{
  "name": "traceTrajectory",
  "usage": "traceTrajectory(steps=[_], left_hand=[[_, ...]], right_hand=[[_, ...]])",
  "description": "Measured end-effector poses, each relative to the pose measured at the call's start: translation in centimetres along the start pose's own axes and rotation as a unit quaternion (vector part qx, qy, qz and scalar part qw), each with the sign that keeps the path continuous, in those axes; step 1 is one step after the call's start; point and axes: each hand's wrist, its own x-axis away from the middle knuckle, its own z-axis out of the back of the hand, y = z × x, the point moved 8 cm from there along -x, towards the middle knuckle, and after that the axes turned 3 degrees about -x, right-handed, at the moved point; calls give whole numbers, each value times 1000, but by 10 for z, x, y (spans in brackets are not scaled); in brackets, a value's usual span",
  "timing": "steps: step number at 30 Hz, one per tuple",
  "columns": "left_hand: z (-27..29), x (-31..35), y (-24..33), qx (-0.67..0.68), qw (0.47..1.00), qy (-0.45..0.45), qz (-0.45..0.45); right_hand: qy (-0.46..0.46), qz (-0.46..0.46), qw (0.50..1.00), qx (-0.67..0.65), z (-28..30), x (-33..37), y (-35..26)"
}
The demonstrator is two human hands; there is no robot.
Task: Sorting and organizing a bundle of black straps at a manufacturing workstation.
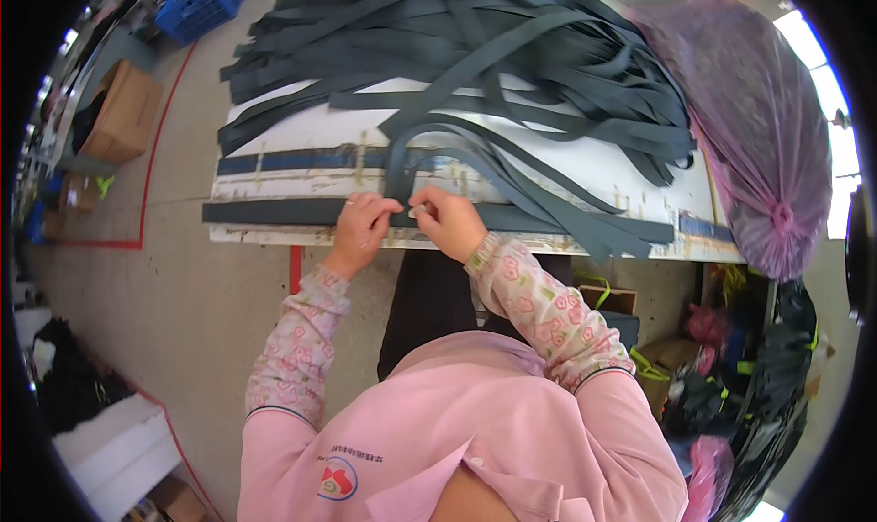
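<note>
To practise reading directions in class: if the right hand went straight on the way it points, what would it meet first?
The right hand would probably meet the dark looped strip first, just ahead to the upper left; depth is unclear, so they may already touch.

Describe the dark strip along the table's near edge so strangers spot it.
Find the white table. Along its near edge, by the left hand and right hand, runs a dark strip. Unlike the tangled heap beyond, its left stretch lies straight and flat.
</note>
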Motion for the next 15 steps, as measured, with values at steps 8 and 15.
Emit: traceTrajectory(steps=[8,15], left_hand=[[5,12,-6,-6,999,10,30],[4,10,-6,-15,999,6,32]], right_hand=[[-35,-5,998,51,-27,6,-3],[-35,-37,995,90,-32,5,-2]])
